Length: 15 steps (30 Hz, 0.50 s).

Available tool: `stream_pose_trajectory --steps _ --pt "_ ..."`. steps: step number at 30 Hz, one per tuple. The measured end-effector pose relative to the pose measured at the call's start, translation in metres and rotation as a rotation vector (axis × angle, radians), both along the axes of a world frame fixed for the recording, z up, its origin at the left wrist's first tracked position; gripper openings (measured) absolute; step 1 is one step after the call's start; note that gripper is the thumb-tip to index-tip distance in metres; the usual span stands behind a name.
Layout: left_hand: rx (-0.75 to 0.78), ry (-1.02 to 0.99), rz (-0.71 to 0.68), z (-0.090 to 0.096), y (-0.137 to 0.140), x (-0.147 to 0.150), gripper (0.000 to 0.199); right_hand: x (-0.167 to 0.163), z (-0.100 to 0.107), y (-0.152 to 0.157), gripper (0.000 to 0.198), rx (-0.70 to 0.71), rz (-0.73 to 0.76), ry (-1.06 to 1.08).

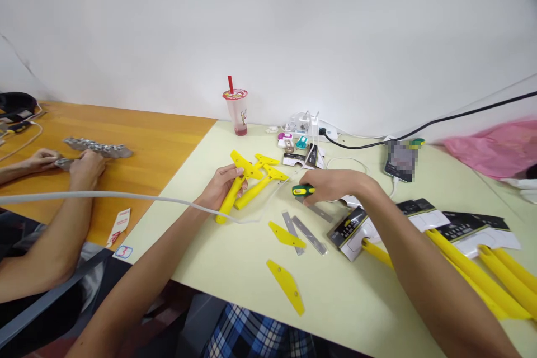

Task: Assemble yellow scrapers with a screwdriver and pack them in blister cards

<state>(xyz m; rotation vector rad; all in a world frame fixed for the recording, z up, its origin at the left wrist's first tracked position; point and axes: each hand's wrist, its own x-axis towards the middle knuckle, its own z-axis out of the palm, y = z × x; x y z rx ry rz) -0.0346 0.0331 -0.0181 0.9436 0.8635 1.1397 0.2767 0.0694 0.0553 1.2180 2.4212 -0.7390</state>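
My left hand [223,183] is closed around a yellow scraper [229,204], its wide head tilted up towards the wall. Just beyond it lie other yellow scrapers [254,192], partly overlapping. In my right hand [329,184] is a screwdriver [302,191] with a green and yellow handle; its shaft points left towards the scrapers, and its tip is hard to make out. Between my arms a yellow cover plate [287,235] rests partly on one of several flat metal blades [309,235]. A second yellow cover plate [286,286] lies nearer the table's front edge.
Black-and-white packages [350,233] and yellow handles [503,279] lie around my right forearm. A cup with a straw [238,112], a power strip [308,124] and a phone [400,160] are at the back. A white cable [138,196] crosses the view. Another person's hands [86,168] work at left.
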Motion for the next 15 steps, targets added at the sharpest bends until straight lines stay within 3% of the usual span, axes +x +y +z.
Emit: stream_pose_trajectory --steps 4,7,10,15 --pt "-0.027 0.037 -0.096 0.0 -0.002 0.002 0.045 0.012 0.027 -0.007 0.032 0.11 -0.047 0.253" --pt "-0.051 0.048 -0.183 0.002 -0.004 0.004 0.048 0.002 0.037 -0.013 0.04 0.249 -0.148 0.525" --pt "-0.065 0.047 -0.251 0.004 -0.006 0.005 0.053 -0.027 0.036 -0.014 0.044 0.334 -0.222 0.707" --pt "-0.066 0.047 -0.315 0.005 -0.007 0.003 0.055 -0.079 0.025 0.006 0.041 0.396 -0.167 0.776"
